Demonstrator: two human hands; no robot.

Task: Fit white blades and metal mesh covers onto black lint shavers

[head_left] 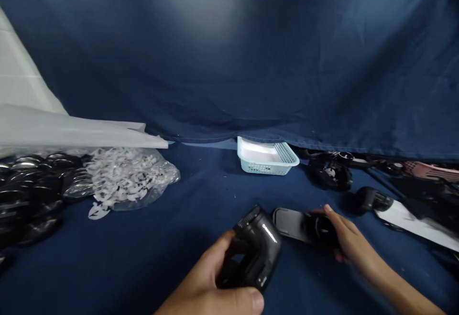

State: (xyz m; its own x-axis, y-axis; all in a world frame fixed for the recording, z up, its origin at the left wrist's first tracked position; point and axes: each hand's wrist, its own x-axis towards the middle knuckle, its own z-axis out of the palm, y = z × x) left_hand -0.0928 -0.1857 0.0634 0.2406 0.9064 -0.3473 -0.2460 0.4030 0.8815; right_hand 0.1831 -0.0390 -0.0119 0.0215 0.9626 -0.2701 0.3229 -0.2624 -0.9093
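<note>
My left hand point(211, 281) grips a black angular plastic device point(263, 248) with white lettering on its side and a ribbed end. The device is tilted, and an opening shows near my fingers. To its right, my right hand point(340, 233) is closed around a black rounded part point(321, 229), somewhat blurred. A flat grey pad with a dark rim point(290, 222) extends left from that part towards the device. From this angle I cannot tell whether the pad and the device touch. Some fingers of my right hand are hidden behind the part.
At left lie a heap of glossy black parts point(32, 186) and a clear bag of small white pieces point(125, 176). A light blue basket point(267, 168) stands at the back by the dark blue curtain point(229, 66). Black parts point(330, 174) and a pink basket point(430, 170) are at right.
</note>
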